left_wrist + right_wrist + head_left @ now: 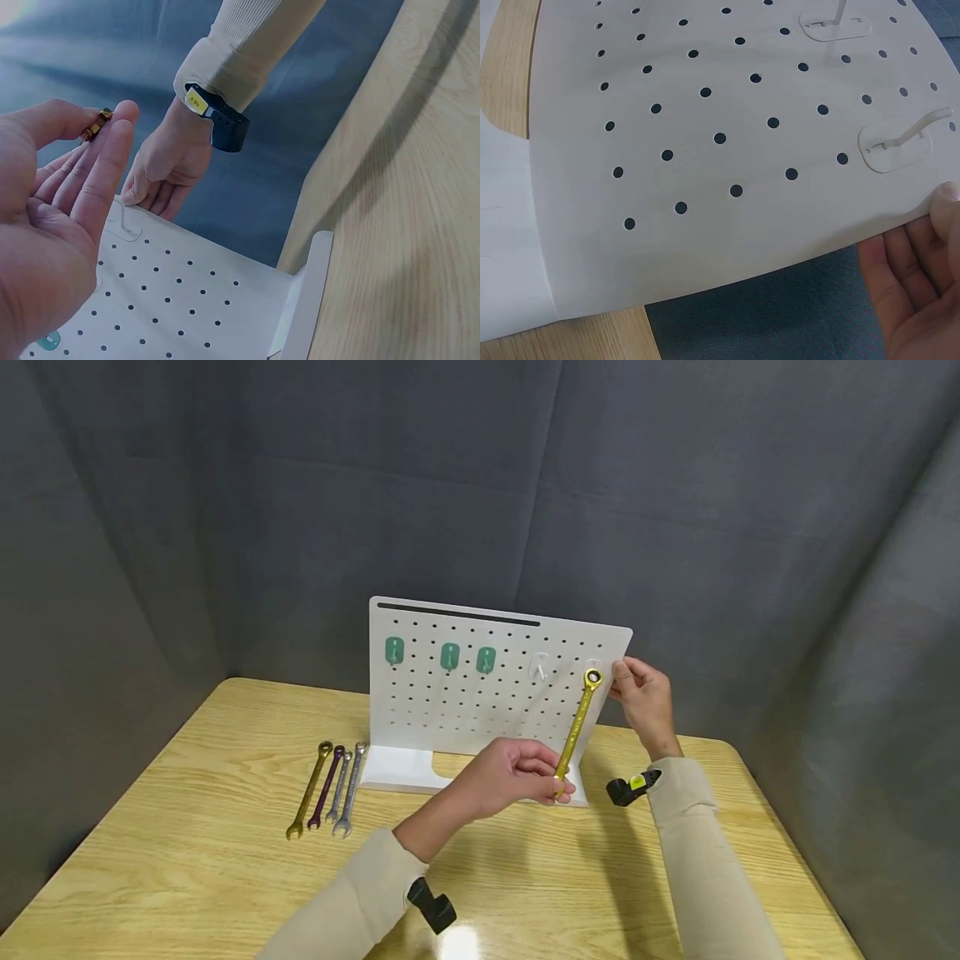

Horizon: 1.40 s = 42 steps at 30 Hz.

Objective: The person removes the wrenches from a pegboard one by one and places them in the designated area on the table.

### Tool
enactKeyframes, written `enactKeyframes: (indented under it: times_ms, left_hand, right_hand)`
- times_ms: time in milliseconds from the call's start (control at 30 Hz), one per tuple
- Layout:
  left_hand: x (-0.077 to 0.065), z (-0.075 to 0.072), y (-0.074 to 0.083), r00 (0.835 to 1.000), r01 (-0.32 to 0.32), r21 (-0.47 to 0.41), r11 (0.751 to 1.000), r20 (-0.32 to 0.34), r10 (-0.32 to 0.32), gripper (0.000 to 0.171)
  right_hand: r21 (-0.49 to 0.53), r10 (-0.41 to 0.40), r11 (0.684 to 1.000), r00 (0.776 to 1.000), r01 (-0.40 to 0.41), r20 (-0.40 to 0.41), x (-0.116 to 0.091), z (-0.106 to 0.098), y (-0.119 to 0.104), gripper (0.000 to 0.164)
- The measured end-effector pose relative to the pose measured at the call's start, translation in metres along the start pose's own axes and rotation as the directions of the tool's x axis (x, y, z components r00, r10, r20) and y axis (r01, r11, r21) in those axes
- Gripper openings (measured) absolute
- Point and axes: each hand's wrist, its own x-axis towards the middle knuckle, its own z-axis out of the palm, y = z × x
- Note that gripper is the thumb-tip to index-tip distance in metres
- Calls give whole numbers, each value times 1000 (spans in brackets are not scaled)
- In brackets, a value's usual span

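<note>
A gold combination wrench [576, 727] is pinched near its lower end by my left hand [510, 777], its ring end up in front of the rightmost hook. In the left wrist view its end [97, 124] shows between thumb and fingers. My right hand [647, 706] grips the right edge of a white pegboard [480, 702], thumb in front and fingers behind. The right wrist view shows that hand [922, 277] at the board's edge, near a white hook [896, 146]. Another white hook [539, 667] sits farther left on the board.
Three green hooks [395, 650] are mounted along the board's left and middle. Left of the board's base [401, 768], several wrenches lie side by side on the wooden table [187, 827]: a bronze-coloured one [309, 789], a purple one [326, 787] and silver ones [350, 789]. Grey curtain [450, 485] hangs behind.
</note>
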Motion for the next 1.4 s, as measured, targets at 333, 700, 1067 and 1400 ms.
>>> enactKeyframes:
  times_ms: [333,700,1067,1400]
  left_hand:
    - [-29,-10,1,998,52,10,999,-44,-52,24]
    - [-56,-27,-1,995,75,-13,997,-68,-76,23]
    - [-88,-42,-1,991,71,9,997,-114,-70,25]
    - [-121,-63,4,984,34,60,998,-179,-23,27]
  right_hand:
    - [29,9,1000,1000,-9,10,0,2,0,38]
    - [25,5,1000,1000,-5,9,-1,2,-4,38]
    - [25,12,1000,1000,-13,18,-1,3,-3,38]
    - [11,-17,1000,1000,17,0,0,0,3,37]
